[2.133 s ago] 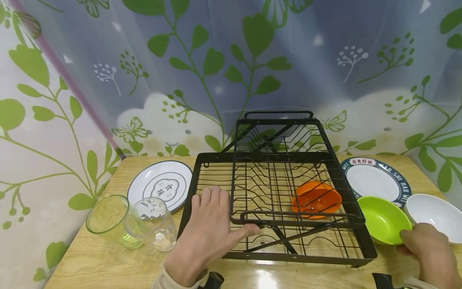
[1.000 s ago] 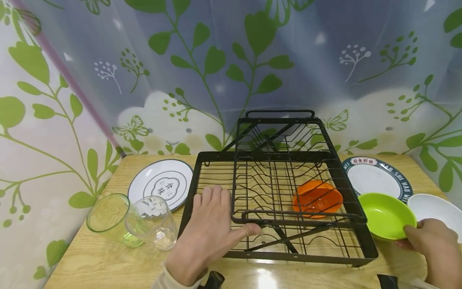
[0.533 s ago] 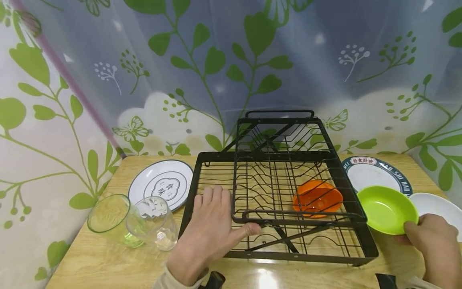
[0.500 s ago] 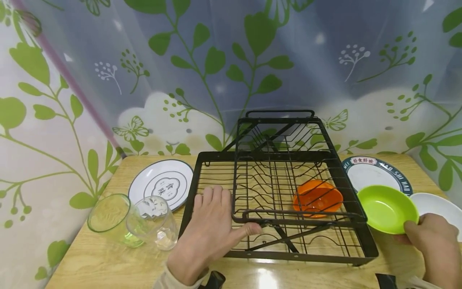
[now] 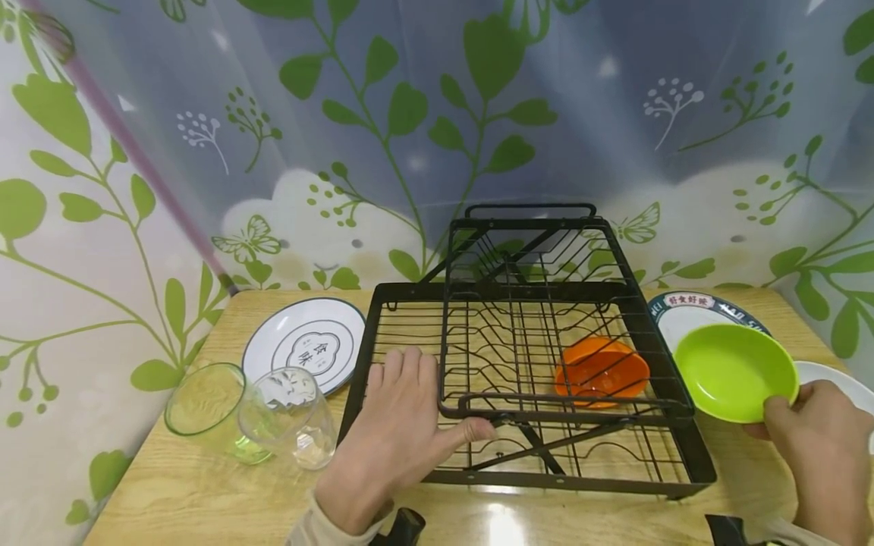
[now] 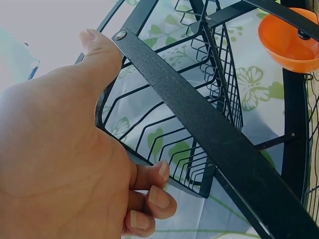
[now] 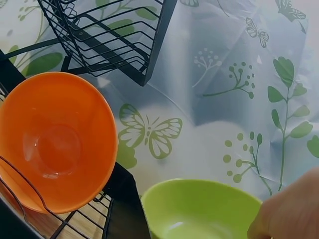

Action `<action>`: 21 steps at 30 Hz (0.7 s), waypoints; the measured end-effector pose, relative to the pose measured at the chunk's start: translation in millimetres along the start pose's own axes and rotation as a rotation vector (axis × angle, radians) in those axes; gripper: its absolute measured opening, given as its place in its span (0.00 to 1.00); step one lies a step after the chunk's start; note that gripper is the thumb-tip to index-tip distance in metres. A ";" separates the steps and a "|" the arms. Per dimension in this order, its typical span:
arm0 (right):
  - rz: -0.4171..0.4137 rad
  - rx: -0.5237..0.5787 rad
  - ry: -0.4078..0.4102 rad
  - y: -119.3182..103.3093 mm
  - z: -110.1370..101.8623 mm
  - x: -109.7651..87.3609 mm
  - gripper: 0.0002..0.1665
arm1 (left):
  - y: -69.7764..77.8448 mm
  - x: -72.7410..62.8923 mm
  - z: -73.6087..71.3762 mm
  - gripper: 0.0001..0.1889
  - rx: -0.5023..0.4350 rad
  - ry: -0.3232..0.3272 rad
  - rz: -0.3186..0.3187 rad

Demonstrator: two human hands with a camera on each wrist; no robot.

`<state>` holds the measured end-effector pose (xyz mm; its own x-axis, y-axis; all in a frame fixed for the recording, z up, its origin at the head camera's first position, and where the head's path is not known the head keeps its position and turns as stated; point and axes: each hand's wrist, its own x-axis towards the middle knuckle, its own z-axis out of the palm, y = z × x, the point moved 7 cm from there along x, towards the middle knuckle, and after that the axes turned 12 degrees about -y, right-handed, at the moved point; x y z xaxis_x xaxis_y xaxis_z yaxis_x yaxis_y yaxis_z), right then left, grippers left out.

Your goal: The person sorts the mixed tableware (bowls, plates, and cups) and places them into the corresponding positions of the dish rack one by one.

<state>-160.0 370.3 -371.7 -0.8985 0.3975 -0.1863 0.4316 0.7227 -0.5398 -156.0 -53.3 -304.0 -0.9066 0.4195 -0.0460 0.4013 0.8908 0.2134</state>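
A black two-tier dish rack [image 5: 403,287] stands on the table. My left hand [image 5: 392,432] grips the left side of its upper tier, thumb along the front; the left wrist view shows the fingers curled round the frame. To the right of the rack, my right hand [image 5: 812,436] pinches the rim of a lime-green bowl [image 5: 737,371], thumb on top. The bowl tilts slightly and covers part of a dark-rimmed plate [image 5: 690,318] behind it. An orange bowl [image 7: 57,142] sits leaning in the right part of the lower tier, seen through the upper wires in the head view.
A white bowl [image 5: 836,377] lies at the far right, partly behind my right hand. Left of the rack are a white plate [image 5: 307,322], a greenish glass [image 5: 205,409] and a clear glass [image 5: 290,417]. A patterned curtain [image 5: 382,152] hangs behind the table [image 5: 225,485].
My right hand has taken the green bowl from beside the white bowl up and away from me, over more of the dark-rimmed plate. My left hand keeps its place on the rack.
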 end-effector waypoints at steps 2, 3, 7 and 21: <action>-0.017 0.013 0.035 -3.2 -1.9 -2.3 0.18 | 0.2 0.0 0.5 0.38 0.006 -0.003 0.002; -0.029 0.017 0.055 -5.4 -2.8 -3.2 0.18 | 0.2 0.2 0.5 0.38 0.006 -0.003 0.002; -0.081 0.026 0.120 -15.6 -1.9 -7.2 0.15 | 0.0 1.0 1.2 0.39 0.003 -0.016 0.004; -0.348 0.312 0.185 -33.8 5.7 -12.9 0.07 | -0.5 2.2 0.0 0.39 -0.020 0.000 0.019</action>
<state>-163.4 337.6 -355.7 -0.9434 0.2769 0.1824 0.0386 0.6380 -0.7691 -158.1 -52.8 -304.1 -0.8989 0.4363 -0.0414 0.4158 0.8789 0.2336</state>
